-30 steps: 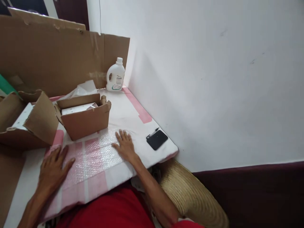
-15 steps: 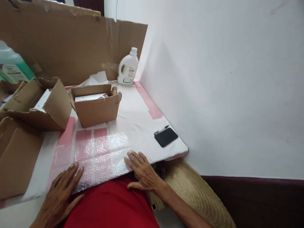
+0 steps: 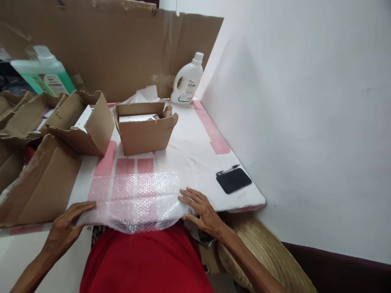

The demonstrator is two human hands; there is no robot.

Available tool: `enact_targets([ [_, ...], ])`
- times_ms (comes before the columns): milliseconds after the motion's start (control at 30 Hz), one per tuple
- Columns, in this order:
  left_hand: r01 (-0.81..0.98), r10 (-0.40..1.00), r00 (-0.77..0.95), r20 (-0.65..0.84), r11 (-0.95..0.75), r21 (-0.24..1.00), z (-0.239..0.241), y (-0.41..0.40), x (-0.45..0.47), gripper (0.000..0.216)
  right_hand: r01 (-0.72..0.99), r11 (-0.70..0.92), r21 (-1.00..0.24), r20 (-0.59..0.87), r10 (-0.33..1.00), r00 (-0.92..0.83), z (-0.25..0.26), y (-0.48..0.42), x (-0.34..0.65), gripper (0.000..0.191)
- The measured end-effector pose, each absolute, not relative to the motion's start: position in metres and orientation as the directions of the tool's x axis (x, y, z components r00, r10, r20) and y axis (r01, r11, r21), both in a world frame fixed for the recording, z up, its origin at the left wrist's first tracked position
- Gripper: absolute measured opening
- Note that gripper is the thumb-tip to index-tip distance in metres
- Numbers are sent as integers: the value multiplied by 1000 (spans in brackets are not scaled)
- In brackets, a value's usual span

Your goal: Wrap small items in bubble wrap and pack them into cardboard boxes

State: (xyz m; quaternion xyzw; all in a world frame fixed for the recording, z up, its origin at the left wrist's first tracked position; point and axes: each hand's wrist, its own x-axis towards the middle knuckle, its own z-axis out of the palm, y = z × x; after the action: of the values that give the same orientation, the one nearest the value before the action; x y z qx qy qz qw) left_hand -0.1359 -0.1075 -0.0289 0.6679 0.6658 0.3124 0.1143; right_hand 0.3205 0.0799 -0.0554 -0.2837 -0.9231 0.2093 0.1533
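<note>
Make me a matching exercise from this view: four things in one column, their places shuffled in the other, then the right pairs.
Things
1. bubble wrap
2. white bottle
3. pen
4. green-liquid bottle

Places
A. beside the flat black object
B. behind the open boxes on the left
C. spanning from the left hand to the right hand
D. near the wall, at the table's far end

Pairs: 1-C, 2-D, 3-A, 4-B
</note>
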Motion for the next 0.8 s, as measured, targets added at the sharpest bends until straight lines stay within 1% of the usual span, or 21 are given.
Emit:
enact_targets([
  [33,788,957,-171,234,-10,616,-25,-104,-133,26,460,729,-507,194,616,-763,-57,81,319,44],
  [67,755,944,-263,199,73,652,-22,-100,-131,24,461,707,-537,227,647,-728,-58,81,316,37],
  [133,688,905,-409,118,220,692,-18,-95,-127,31,460,660,-594,286,708,-646,-60,82,308,26],
  [167,657,885,-457,88,270,704,-18,-93,-125,35,461,630,-625,305,741,-598,-60,82,304,24],
  [233,612,852,-521,51,331,718,-20,-91,-124,40,466,554,-690,313,809,-498,-60,81,295,27],
  [300,594,828,-560,41,367,716,-24,-90,-123,44,467,457,-757,287,874,-391,-59,78,288,29],
  [367,592,804,-593,46,397,702,-27,-88,-122,47,437,370,-820,255,919,-301,-56,74,285,35],
  [433,589,783,-621,39,434,682,-29,-85,-120,47,387,343,-856,237,925,-296,-53,71,284,43],
  [500,581,765,-643,24,467,666,-28,-82,-118,45,376,356,-855,232,912,-337,-51,70,286,38],
  [567,581,757,-653,24,481,657,-26,-80,-116,43,406,359,-840,217,909,-355,-52,70,286,31],
  [700,576,745,-667,17,502,645,-21,-77,-113,42,422,308,-853,200,939,-281,-55,73,283,17],
  [800,583,738,-674,17,519,625,-19,-76,-112,41,435,310,-846,227,946,-233,-56,74,277,17],
])
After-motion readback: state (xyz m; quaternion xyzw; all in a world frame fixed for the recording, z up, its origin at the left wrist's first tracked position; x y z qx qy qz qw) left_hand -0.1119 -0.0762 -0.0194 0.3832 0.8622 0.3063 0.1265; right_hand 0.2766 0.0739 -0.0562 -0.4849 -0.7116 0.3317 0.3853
